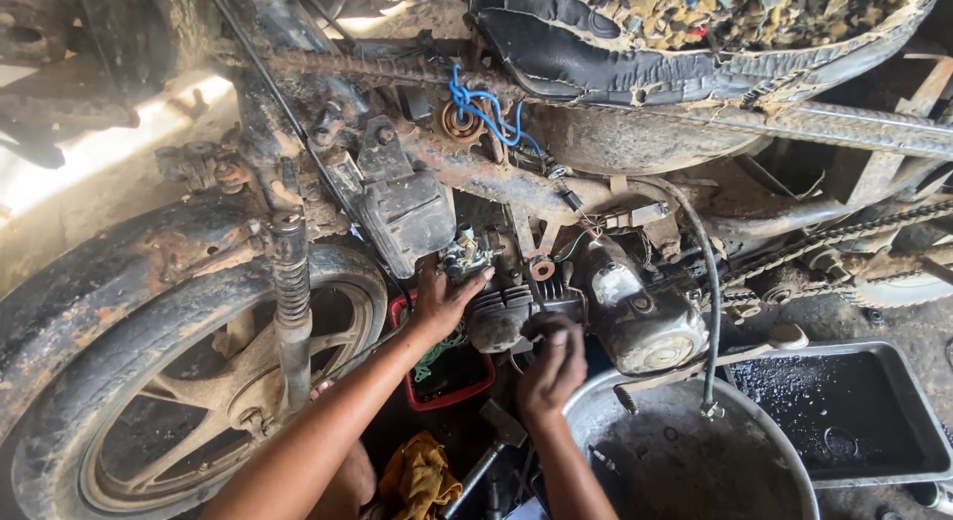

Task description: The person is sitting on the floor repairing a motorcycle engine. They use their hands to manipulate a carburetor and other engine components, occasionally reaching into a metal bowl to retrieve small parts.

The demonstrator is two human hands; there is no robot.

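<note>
A rusty, stripped motorbike fills the view. Its grey engine (635,317) hangs in the middle of the frame, with a small carburettor (469,252) above the finned cylinder (501,317). My left hand (444,300) reaches up and touches the carburettor with its fingertips. My right hand (553,366) is closed under the cylinder against the engine's underside; whatever it grips is hidden by the fingers.
The front wheel (189,401) and rusty fork spring (291,282) stand at left. Below are a red tray (476,386), a yellow rag (422,475), a hammer (491,451), a round metal basin (695,451) and a rectangular oil pan (854,411). A torn seat (695,34) and drive chain (844,237) lie at right.
</note>
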